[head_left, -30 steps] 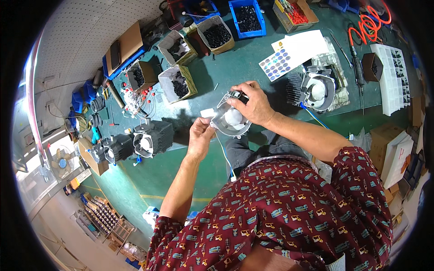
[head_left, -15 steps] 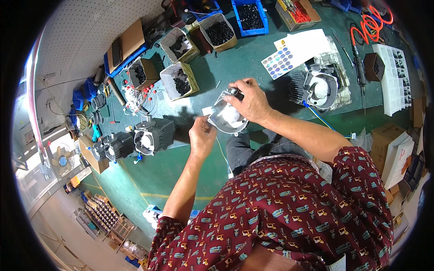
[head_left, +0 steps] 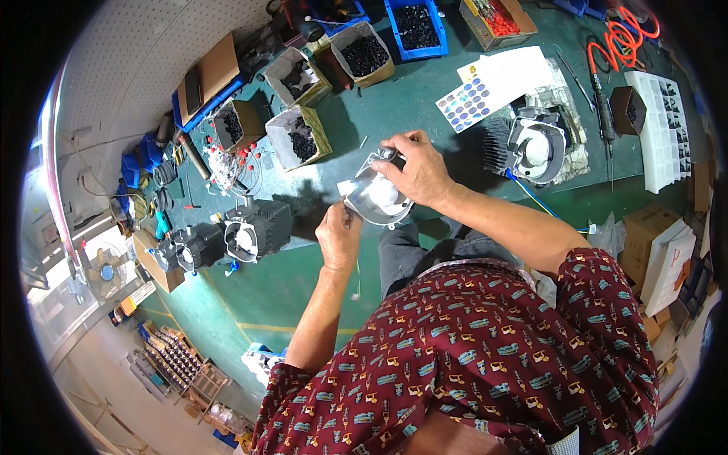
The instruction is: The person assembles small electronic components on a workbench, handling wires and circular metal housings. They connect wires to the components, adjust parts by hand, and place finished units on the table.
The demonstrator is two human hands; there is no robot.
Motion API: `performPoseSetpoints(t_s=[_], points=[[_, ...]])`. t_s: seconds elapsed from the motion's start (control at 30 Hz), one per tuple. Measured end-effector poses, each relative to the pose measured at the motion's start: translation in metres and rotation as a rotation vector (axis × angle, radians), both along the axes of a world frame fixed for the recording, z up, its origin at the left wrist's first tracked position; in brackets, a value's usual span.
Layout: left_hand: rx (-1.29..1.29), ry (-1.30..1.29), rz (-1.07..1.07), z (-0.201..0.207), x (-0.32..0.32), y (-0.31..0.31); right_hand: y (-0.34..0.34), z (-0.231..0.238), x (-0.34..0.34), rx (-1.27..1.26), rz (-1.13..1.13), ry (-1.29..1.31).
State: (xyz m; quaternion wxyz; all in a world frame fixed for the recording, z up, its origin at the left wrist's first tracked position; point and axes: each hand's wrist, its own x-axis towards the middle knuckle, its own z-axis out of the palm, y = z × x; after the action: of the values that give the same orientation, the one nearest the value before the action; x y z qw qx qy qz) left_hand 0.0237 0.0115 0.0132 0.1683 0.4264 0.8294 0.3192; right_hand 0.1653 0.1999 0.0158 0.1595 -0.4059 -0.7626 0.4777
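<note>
A grey metal housing (head_left: pixel 369 211) with a white round part inside is held up at the bench's near edge. My right hand (head_left: pixel 418 173) grips it by the top, thumb and fingers round the small fitting there. Beside its lower left rim is my left hand (head_left: pixel 339 233), fingers closed in a pinch; what lies between them is hidden. A thin wire (head_left: pixel 359 274) hangs below the housing, close to that hand. To the left on the bench stand similar black finned housings (head_left: pixel 267 226), and another finned housing (head_left: pixel 540 150) lies to the right.
Open boxes of small black parts (head_left: pixel 299 144) and a blue bin (head_left: pixel 415 30) line the back. A sticker sheet (head_left: pixel 464 105) lies right of centre. Farther right are a power screwdriver (head_left: pixel 604 117), its coiled orange cord (head_left: pixel 626 45) and a white compartment tray (head_left: pixel 654 136).
The housing has shifted slightly left in my right hand. My left hand has moved a little down, and the hanging wire has swung leftward.
</note>
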Motion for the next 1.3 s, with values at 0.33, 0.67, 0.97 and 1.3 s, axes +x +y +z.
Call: performPoseSetpoints(t_s=[0.33,0.67,0.97,1.3], points=[[-0.133,-0.528,0.167,0.004,-0.013,0.006,-0.005,-0.001,0.003,0.022,-0.043,0.046],[-0.009,-1.064,0.246,0.008,-0.026,-0.001,-0.005,0.0,-0.001,0.06,-0.071,0.046],[-0.428,-1.035,-0.074,0.021,-0.063,0.008,-0.004,-0.003,-0.001,0.061,-0.055,0.047],[-0.415,-0.932,-0.305,0.001,-0.067,-0.004,-0.004,-0.004,-0.001,0.071,-0.014,0.08]])
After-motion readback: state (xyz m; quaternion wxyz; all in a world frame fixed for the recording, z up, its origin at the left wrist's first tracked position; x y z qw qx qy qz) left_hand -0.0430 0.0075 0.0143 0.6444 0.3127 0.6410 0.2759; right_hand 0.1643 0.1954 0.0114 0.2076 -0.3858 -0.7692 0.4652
